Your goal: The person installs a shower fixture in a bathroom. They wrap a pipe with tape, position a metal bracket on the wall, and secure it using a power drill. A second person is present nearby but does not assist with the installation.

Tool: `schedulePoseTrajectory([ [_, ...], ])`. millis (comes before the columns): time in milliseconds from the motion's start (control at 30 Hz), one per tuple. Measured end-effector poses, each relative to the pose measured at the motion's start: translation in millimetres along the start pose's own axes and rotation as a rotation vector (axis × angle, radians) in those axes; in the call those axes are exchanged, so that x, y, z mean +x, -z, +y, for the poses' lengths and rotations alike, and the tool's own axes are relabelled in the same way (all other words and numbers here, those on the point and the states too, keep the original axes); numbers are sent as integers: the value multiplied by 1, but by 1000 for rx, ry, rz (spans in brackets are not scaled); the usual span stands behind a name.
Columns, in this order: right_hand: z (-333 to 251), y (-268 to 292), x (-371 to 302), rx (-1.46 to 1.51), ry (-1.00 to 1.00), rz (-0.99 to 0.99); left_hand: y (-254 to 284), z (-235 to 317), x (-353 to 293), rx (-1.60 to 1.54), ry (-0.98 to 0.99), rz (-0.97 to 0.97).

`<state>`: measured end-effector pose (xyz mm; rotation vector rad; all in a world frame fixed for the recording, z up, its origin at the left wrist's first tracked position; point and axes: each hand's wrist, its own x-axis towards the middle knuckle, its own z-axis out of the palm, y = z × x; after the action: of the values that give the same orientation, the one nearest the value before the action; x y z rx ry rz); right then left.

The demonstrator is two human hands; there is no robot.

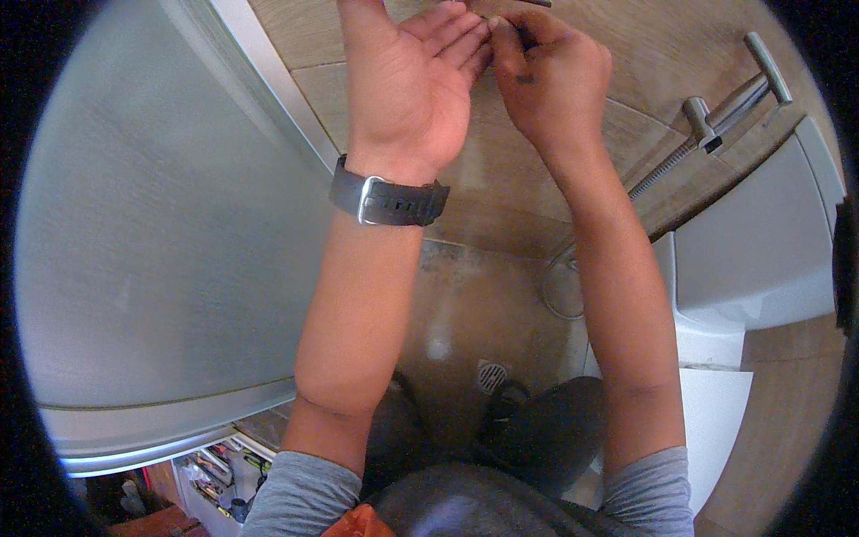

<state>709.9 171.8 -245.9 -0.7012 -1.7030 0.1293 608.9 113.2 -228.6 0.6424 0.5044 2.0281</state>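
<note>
1 wht bin (245, 480) w/ misc. items (213, 469) | L hand (413, 100) palm-up | R hand (562, 85) adj.

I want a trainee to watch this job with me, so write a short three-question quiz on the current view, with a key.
1. On which arm is the dark strap worn?
2. True or false: the left hand is clenched into a fist.
3. The fingertips of the right hand are nearest to: A) the wall sprayer; B) the left fingers; C) the floor drain.

Key: 1. The left. 2. False; its palm lies open. 3. B.
</note>
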Motion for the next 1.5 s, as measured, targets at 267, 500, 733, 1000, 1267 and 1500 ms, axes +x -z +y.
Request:
schedulePoseTrajectory([
  [267,16,-10,-1,80,81,29,14,0,3,2,102,-32],
  [500,7,1,4,98,26,-14,1,5,-2,21,101,38],
  [733,0,3,4,145,-62,-81,14,1,3,6,70,-21],
  [1000,9,-8,-5,71,-48,47,3,3,-3,8,49,-9],
  [1267,13,-8,2,209,-56,46,16,5,7,-62,121,-73],
  [1500,17,-3,3,265,72,25,-3,7,-4,37,45,-2],
])
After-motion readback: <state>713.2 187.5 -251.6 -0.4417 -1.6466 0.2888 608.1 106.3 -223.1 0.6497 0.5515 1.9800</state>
